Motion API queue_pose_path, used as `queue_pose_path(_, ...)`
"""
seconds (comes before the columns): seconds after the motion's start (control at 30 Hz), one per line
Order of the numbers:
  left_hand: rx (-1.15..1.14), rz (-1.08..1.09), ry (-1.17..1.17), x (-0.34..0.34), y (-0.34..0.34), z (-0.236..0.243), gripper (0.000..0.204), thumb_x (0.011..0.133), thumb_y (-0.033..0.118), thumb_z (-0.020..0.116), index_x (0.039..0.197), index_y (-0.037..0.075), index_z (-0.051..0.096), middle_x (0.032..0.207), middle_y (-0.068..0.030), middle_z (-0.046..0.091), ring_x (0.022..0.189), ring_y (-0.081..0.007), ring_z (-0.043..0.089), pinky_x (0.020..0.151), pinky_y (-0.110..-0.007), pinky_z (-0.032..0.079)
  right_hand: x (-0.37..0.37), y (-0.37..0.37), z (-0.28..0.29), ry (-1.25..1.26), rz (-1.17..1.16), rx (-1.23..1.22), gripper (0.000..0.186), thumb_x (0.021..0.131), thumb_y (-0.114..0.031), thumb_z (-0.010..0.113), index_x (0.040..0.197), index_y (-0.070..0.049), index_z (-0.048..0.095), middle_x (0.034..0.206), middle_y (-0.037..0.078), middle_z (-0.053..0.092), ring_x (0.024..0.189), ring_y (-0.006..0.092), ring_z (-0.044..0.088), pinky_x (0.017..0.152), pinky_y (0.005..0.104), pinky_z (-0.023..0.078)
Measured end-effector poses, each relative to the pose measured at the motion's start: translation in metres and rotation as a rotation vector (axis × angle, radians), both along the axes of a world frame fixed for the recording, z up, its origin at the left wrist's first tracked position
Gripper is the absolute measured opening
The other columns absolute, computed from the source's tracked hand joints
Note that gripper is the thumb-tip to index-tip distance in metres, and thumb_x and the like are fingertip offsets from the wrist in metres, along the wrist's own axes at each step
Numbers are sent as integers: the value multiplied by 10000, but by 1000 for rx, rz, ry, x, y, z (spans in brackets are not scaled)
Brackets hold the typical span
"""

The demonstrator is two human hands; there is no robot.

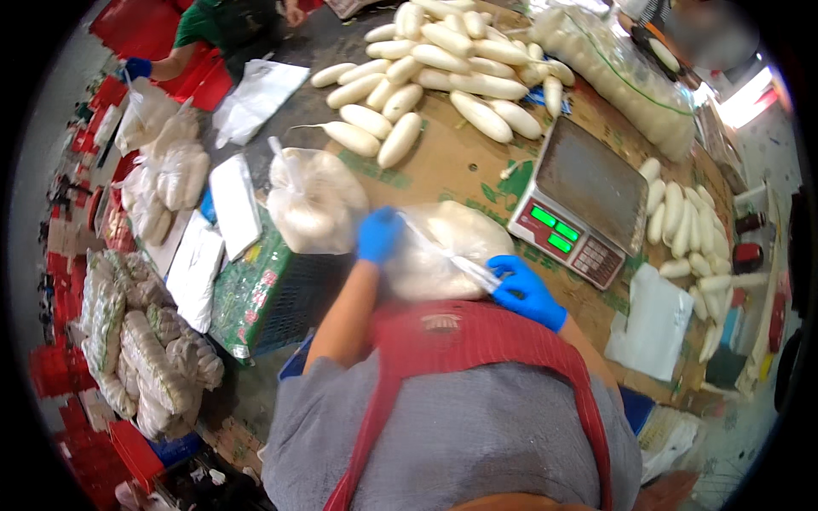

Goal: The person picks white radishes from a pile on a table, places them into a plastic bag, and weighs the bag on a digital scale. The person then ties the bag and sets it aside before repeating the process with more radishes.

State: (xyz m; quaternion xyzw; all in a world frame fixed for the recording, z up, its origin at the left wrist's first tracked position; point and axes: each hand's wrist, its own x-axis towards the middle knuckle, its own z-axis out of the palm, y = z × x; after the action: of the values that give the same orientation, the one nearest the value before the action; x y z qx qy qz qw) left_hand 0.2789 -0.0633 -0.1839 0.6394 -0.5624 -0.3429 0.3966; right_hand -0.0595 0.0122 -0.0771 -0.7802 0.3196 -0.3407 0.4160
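Note:
In front of me on the cardboard-covered table lies a clear plastic bag filled with white radishes. Its gathered plastic neck is drawn out in a taut strip across the bag. My left hand, in a blue glove, is closed on the strip's left end and slightly blurred. The other end is pinched by the blue-gloved fingers of my right hand. Just left of my left hand stands a second filled bag, its top twisted upright. A scale with a lit green display sits to the right of the bag.
Loose white radishes are heaped at the far side, and more lie right of the scale. A long stuffed bag lies at the far right. Stacks of plastic bags rest at left. Co-workers stand beyond the table, one in a green sleeve.

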Motion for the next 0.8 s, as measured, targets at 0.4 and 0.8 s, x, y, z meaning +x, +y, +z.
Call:
queue_pose_path(0.4,-263,-160,527,-64,36,100,120,905,158,558,928,47,598,890,-91,606,840,-207,577,773,-343,465,87,-43,124,-144,267,345,239,909,-124,608,1116,-4,620,889,81,652,825,131,598,778,296,491)
queue_pose_path(0.8,-625,547,247,179,-69,211,230,981,160,501,992,23,686,907,-22,644,820,-95,529,752,-241,427,53,-65,47,-292,-367,549,267,981,-151,511,1136,25,639,965,82,663,832,135,606,776,274,499)
